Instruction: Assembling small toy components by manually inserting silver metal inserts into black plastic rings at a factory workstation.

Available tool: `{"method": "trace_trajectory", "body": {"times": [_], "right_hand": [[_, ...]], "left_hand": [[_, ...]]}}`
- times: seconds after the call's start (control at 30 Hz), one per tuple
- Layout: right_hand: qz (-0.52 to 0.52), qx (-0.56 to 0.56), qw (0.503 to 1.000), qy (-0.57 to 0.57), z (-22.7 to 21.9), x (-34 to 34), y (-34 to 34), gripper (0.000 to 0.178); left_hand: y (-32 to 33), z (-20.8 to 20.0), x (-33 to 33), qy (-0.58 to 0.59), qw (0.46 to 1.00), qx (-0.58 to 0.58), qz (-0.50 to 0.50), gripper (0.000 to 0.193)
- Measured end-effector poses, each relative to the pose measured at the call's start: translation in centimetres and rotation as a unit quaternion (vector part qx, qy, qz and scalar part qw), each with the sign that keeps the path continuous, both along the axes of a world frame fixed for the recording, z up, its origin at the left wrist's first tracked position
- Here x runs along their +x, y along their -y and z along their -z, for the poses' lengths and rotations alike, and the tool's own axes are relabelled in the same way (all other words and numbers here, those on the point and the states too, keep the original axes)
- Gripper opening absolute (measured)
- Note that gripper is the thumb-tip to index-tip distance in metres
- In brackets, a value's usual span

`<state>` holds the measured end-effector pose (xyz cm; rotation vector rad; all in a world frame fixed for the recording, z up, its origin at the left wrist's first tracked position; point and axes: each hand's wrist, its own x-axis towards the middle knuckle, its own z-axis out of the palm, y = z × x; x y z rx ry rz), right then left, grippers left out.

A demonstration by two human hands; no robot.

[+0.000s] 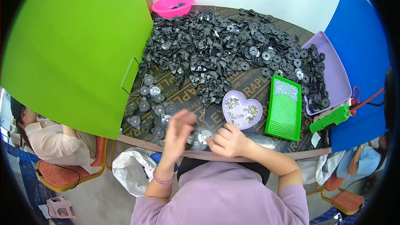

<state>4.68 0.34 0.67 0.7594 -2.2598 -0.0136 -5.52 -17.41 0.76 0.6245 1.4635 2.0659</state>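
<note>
My left hand point(178, 132) is raised over the table's near edge, somewhat blurred, its fingers apart with nothing visible in them. To its right, my right hand point(228, 141) has curled fingers, and a fingertip reaches the edge of a round black part with a silver metal disc point(204, 136). Whatever those fingers pinch is hidden. Beyond the right hand sits a lilac heart-shaped dish point(237, 94) with small shiny metal pieces in it. Several black parts with round discs point(159, 109) lie loosely left of my left hand.
A large heap of black plastic parts point(196, 41) covers the far table. On the right stand a green basket point(283, 118) with small silvery pieces, a purple basket point(335, 71) and a green electric screwdriver point(331, 118). A pink basket point(173, 2) is at the back. Green point(79, 50) and blue point(358, 58) panels flank the table.
</note>
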Motion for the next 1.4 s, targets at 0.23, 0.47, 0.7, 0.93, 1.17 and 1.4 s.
{"method": "trace_trajectory", "body": {"times": [0.23,0.47,0.7,0.93,1.17,1.4], "right_hand": [[-0.022,-0.095,0.98,0.175,3.7,-4.7,4.6,0.012],[-0.005,-0.227,0.951,0.211,5.6,-5.6,3.8,0.03],[0.126,-0.346,0.93,0.011,-7.3,3.9,1.9,0.054],[0.144,-0.271,0.952,-0.013,-6.4,3.6,-2.6,0.066],[-0.276,-0.742,0.538,0.289,-6.1,3.4,-0.1,0.065],[-0.115,-0.759,0.641,0.009,-10.1,5.9,-6.3,0.075]], "left_hand": [[-1.1,-3.9,-2.3,0.356,0.786,0.493,0.111,0.06],[-4.6,-5.2,-0.9,0.397,0.764,0.481,0.167,0.061],[-7.8,-5.8,2.0,0.223,0.855,0.461,0.077,0.07],[-9.9,-8.7,8.2,-0.036,0.937,0.247,0.244,0.078],[-11.3,-1.6,6.7,-0.657,0.731,0.183,-0.006,0.08],[-9.5,-2.6,3.4,-0.599,0.797,-0.05,-0.06,0.063]]}}
